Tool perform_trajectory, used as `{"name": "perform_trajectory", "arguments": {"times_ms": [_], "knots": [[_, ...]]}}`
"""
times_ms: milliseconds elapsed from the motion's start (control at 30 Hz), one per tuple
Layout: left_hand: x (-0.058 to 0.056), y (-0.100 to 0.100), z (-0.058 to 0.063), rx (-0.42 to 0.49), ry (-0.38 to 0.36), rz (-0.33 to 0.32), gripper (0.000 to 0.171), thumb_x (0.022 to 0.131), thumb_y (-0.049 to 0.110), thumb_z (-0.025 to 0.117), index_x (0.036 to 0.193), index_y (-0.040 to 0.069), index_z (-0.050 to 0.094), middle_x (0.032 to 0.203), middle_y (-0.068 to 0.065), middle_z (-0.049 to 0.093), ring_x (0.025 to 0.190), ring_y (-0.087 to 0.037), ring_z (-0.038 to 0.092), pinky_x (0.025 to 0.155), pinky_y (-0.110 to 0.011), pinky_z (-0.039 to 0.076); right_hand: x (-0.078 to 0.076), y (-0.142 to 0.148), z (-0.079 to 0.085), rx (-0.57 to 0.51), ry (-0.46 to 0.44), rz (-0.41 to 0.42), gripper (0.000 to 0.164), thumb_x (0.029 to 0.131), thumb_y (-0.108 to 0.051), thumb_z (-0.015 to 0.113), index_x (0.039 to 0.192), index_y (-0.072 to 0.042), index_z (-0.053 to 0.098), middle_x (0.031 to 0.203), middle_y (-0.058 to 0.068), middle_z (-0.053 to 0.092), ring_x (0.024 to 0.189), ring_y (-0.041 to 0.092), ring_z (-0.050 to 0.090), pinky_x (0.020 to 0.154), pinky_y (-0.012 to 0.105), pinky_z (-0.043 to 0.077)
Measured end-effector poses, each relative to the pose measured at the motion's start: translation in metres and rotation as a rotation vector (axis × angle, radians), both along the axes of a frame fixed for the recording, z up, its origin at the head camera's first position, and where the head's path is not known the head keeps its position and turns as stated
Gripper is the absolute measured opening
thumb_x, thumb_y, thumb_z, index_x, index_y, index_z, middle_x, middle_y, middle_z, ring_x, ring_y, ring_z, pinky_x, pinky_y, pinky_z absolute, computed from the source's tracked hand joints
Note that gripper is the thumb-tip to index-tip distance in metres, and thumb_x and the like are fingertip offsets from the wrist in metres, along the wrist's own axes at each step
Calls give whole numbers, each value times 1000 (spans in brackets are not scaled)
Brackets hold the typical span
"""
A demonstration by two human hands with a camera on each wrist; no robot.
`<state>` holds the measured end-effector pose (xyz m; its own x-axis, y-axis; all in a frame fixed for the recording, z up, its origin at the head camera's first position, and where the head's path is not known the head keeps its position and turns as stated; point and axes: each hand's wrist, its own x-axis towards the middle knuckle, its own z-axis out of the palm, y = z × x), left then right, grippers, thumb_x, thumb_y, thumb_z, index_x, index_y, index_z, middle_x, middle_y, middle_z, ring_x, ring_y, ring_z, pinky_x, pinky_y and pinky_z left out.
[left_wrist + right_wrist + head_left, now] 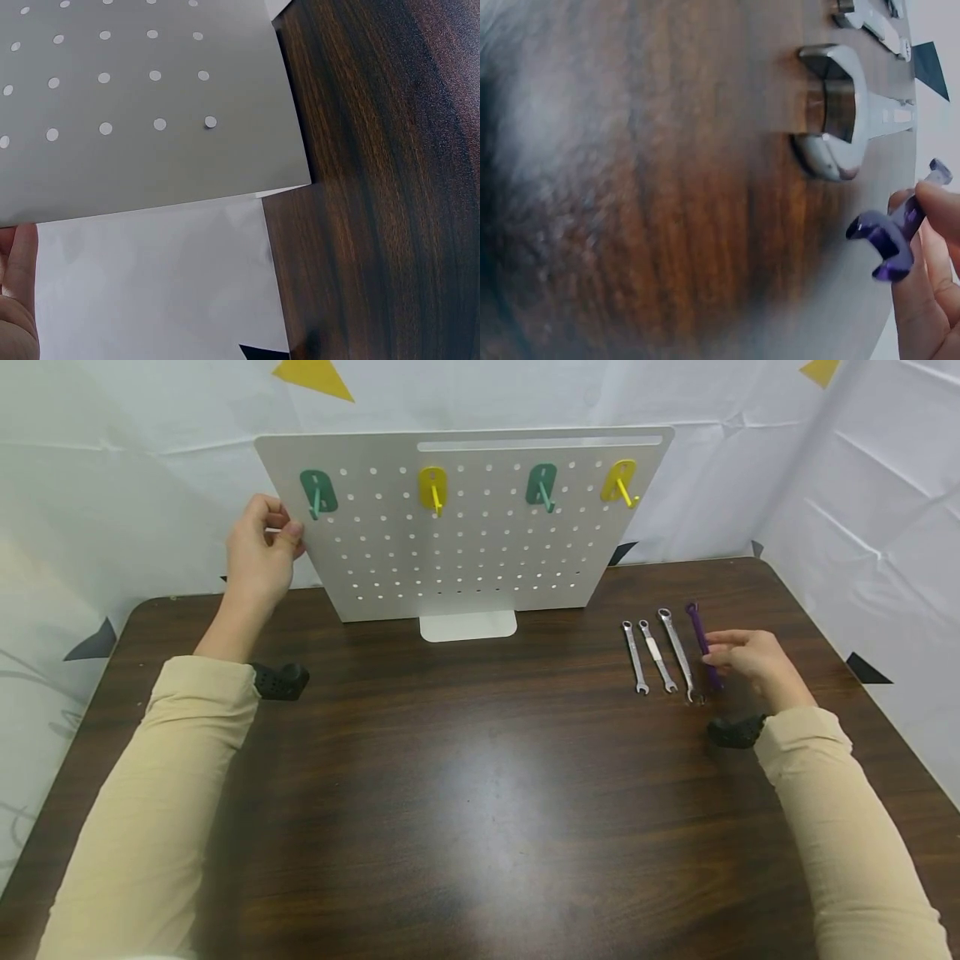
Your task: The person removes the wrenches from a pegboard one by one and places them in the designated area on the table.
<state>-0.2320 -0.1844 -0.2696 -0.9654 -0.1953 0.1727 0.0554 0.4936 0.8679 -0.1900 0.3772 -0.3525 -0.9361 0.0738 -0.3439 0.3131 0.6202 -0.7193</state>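
Observation:
A grey metal pegboard [465, 552] stands upright at the back of the table, with green and yellow hooks along its upper part. My left hand [262, 547] pinches the board's left edge between thumb and fingers; part of those fingers [21, 262] shows at the edge in the left wrist view. On the right, my right hand [750, 660] holds a purple wrench [697, 631] between thumb and fingertips. Its open jaw end [889, 244] points toward the camera in the right wrist view. Left of it, three silver wrenches lie side by side, the biggest wrench [677, 647] closest to the purple one.
The hooks are a left green hook [318, 491], a yellow hook [432, 489], a second green hook [541, 487] and a right yellow hook [619, 481]. A white base plate [468, 627] juts forward under the board. White cloth [862, 468] hangs behind the dark wooden table [465, 793].

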Motion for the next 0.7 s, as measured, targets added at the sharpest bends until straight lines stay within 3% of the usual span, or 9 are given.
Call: {"name": "perform_trajectory", "arguments": {"times_ms": [200,700], "knots": [[0,0,-1,1,9,1,16,99,14,49,111,5,49,93,12,43,80,2,51,100,-29,54,2,0,0,33,-8,-12,49,93,-1,55,135,18,37,69,-27,54,67,-11,53,63,5,52],[1,0,0,-3,-7,-5,23,99,18,47,116,4,47,94,12,42,82,1,50,101,-29,54,2,-2,-3,72,12,-27,46,93,0,56,132,17,41,67,-26,55,65,-11,52,59,5,51]]}}
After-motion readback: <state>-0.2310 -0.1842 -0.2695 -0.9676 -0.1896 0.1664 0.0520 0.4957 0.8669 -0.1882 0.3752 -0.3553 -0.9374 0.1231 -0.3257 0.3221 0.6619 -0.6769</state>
